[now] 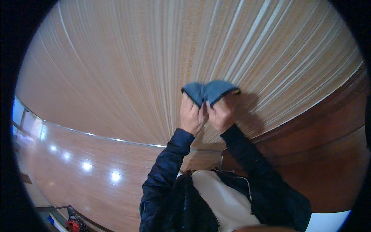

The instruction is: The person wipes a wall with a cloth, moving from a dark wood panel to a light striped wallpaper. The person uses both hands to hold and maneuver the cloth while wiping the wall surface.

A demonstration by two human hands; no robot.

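Note:
A blue-grey cloth with a dark edge (218, 88) is in front of me, bunched at its middle and spread into two lobes. My left hand (191, 114) grips its left part, with the fingertips partly hidden under the fabric. On the other lobe is my right hand (221, 114), its thumb near the middle fold and its fingers mostly covered. Behind the cloth stands a wall with striped wallpaper (139, 72). Whether the cloth touches the wall I cannot tell; a shadow falls on the stripes to its right.
Dark brown wooden panelling or a door frame (318, 162) borders the wall on the right. A shiny wood-look floor (95, 153) reflects several lights at the left, beyond a bright skirting strip (116, 140). Red and dark items (74, 224) lie at the lower left.

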